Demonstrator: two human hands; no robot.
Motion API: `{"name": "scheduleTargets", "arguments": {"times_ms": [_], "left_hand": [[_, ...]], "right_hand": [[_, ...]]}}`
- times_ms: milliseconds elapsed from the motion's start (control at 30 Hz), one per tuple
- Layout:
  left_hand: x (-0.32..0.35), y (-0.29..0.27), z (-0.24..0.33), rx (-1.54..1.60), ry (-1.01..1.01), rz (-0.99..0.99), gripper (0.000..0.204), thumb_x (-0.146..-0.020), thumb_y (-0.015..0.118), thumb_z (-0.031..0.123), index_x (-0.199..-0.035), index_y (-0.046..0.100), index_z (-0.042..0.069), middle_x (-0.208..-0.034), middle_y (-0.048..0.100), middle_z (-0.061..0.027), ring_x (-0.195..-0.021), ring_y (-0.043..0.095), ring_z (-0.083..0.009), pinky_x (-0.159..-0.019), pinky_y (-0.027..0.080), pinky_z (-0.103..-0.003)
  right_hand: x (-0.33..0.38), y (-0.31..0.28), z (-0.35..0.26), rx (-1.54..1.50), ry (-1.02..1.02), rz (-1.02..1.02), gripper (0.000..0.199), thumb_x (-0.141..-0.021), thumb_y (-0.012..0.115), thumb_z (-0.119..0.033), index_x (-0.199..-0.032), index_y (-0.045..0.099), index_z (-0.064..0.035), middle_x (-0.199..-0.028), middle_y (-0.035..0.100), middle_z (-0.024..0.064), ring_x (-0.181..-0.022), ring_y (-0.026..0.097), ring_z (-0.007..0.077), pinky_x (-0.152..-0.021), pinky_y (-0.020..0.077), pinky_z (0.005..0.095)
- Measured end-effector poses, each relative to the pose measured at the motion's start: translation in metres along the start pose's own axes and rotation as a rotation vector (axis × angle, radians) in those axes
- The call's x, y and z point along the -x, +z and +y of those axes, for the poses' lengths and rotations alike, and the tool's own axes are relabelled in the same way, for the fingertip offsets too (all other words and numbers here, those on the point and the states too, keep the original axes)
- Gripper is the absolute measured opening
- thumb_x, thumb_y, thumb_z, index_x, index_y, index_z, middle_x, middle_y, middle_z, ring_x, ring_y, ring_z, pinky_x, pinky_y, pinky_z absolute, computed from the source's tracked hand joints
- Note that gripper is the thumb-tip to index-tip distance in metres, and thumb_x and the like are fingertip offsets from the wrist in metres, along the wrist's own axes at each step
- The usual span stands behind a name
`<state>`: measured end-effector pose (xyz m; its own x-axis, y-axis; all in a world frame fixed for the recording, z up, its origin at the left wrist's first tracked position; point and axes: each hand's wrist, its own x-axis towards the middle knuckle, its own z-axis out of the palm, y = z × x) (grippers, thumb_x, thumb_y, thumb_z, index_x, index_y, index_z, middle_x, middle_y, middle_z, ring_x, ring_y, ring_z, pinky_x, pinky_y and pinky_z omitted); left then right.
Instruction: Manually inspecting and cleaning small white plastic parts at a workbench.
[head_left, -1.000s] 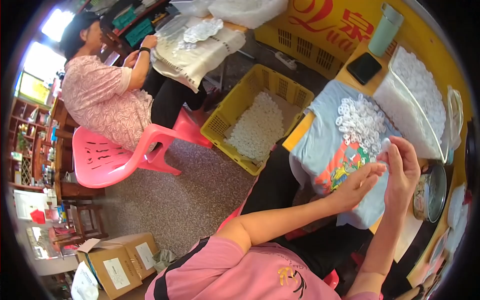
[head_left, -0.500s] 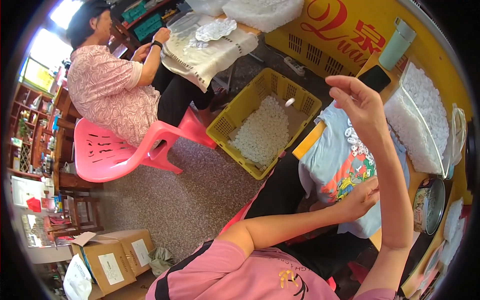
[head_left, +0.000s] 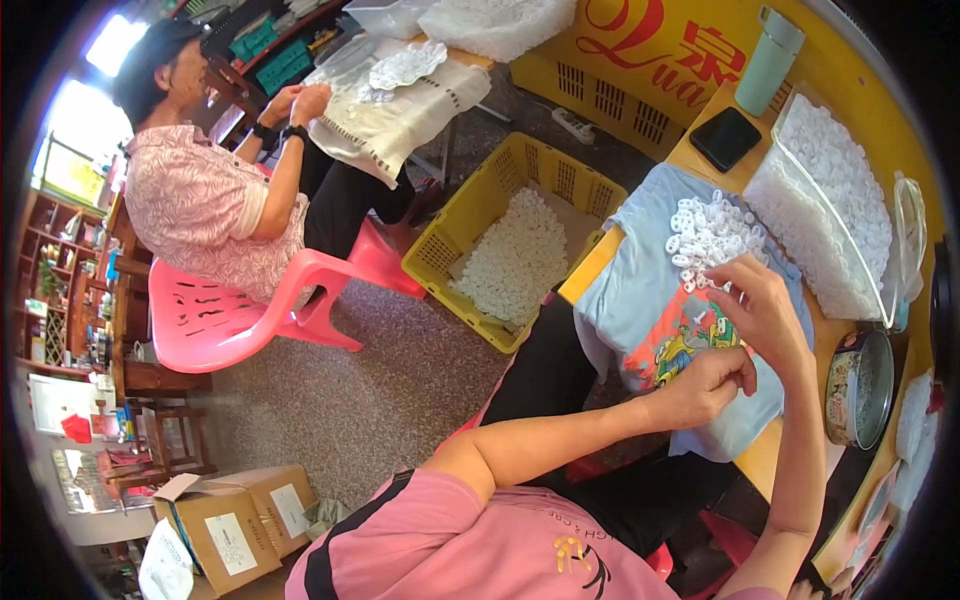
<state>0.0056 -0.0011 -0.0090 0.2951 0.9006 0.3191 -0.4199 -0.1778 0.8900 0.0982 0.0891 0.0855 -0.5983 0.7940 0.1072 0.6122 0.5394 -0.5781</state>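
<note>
One left hand, one right hand — perhaps dozens of white pieces nearby.

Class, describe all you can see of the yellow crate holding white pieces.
The yellow crate is rectangular and open-topped, apparently moulded plastic, with grids of openings in its walls. It stands upright on the speckled floor, diagonal in the view, right of the pink chair. A heap of small white pieces lies inside, with a pale flat area beside it. Whether the nearby black trouser leg touches it is unclear.
</note>
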Motion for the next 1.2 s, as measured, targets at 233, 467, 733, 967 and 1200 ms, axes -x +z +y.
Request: {"name": "scheduleTargets", "arguments": {"times_ms": [233,467,733,967,1200], "left_hand": [[0.000,-0.001,0.011,-0.071,-0.064,-0.026,0.017,-0.084,0.044,-0.007,-0.089,0.059,0.001,-0.077,0.058,-0.0039,-0.068,0.050,-0.0096,-0.061,0.040,-0.028],[-0.001,-0.002,0.010,-0.022,-0.026,-0.052,0.018,-0.084,0.044,-0.007,-0.090,0.059,0.001,-0.079,0.059,-0.0039,-0.069,0.050,-0.0100,-0.062,0.040,-0.027],[-0.010,-0.010,0.010,-0.010,-0.024,-0.061,0.017,-0.082,0.044,-0.007,-0.090,0.058,0.000,-0.082,0.062,-0.0055,-0.074,0.054,-0.0129,-0.068,0.044,-0.029],[-0.016,-0.018,0.013,0.010,-0.039,-0.044,0.018,-0.081,0.045,-0.007,-0.090,0.059,0.000,-0.084,0.063,-0.0071,-0.079,0.057,-0.0156,-0.074,0.046,-0.030],[-0.014,-0.011,0.013,-0.026,-0.046,-0.076,0.018,-0.081,0.045,-0.006,-0.089,0.059,0.001,-0.085,0.062,-0.0073,-0.084,0.058,-0.0165,-0.076,0.046,-0.031]], "right_hand": [[0.013,0.014,0.022,0.101,-0.063,0.045,0.010,-0.082,0.068,-0.007,-0.091,0.069,-0.0040,-0.088,0.063,0.0128,-0.078,0.063,0.0352,-0.068,0.0503,0.0415],[0.010,0.016,0.028,0.114,-0.084,0.034,0.008,-0.082,0.068,-0.007,-0.089,0.069,-0.0037,-0.087,0.062,0.0127,-0.076,0.063,0.0349,-0.067,0.0502,0.0416],[-0.003,0.014,0.031,0.180,-0.086,0.018,0.006,-0.083,0.067,-0.006,-0.089,0.067,-0.0048,-0.087,0.060,0.0123,-0.074,0.062,0.0352,-0.065,0.0493,0.0428],[-0.010,0.015,0.033,0.194,-0.108,0.069,0.006,-0.083,0.067,-0.006,-0.089,0.065,-0.0054,-0.087,0.060,0.0115,-0.074,0.062,0.0343,-0.065,0.0494,0.0425],[0.001,0.015,0.037,0.239,-0.091,0.100,0.004,-0.084,0.066,-0.008,-0.087,0.065,-0.0060,-0.087,0.060,0.0113,-0.075,0.062,0.0353,-0.064,0.0493,0.0436]]}}
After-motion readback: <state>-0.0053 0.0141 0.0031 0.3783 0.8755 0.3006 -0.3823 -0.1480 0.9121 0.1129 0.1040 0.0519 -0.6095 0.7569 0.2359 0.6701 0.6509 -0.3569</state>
